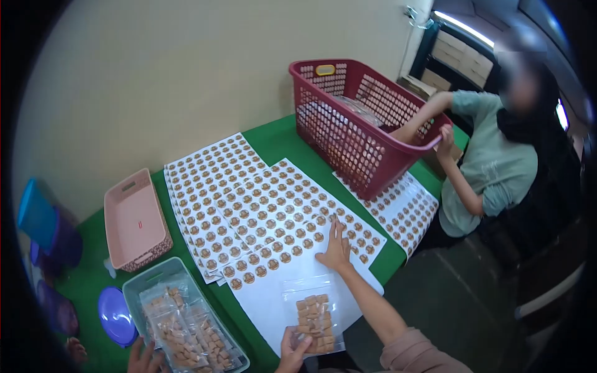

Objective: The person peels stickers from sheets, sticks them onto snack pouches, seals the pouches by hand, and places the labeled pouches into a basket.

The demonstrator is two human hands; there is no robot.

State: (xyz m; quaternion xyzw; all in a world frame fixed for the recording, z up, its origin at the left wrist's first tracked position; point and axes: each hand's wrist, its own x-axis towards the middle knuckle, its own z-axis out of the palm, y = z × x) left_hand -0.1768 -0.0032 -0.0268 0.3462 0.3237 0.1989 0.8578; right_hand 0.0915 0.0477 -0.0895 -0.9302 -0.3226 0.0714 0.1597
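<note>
My left hand (293, 351) grips the lower left corner of a clear zip bag (318, 320) filled with small brown pieces. The bag lies over the blank white part of a sticker sheet. My right hand (336, 247) rests on the printed sheet (273, 214), thumb apart from the stretched fingers, with no object visible in it. Rows of round brown stickers cover the overlapping sheets. Left of the bag, a grey-green tray (129, 287) holds several similar filled bags (177, 329).
Another person's hand (144, 359) is at the tray's near edge. A pink basket (137, 217) and purple lid (117, 316) are on the left. At the back right, a co-worker (491, 155) reaches into a large maroon basket (348, 146) standing partly on more sticker sheets (404, 211).
</note>
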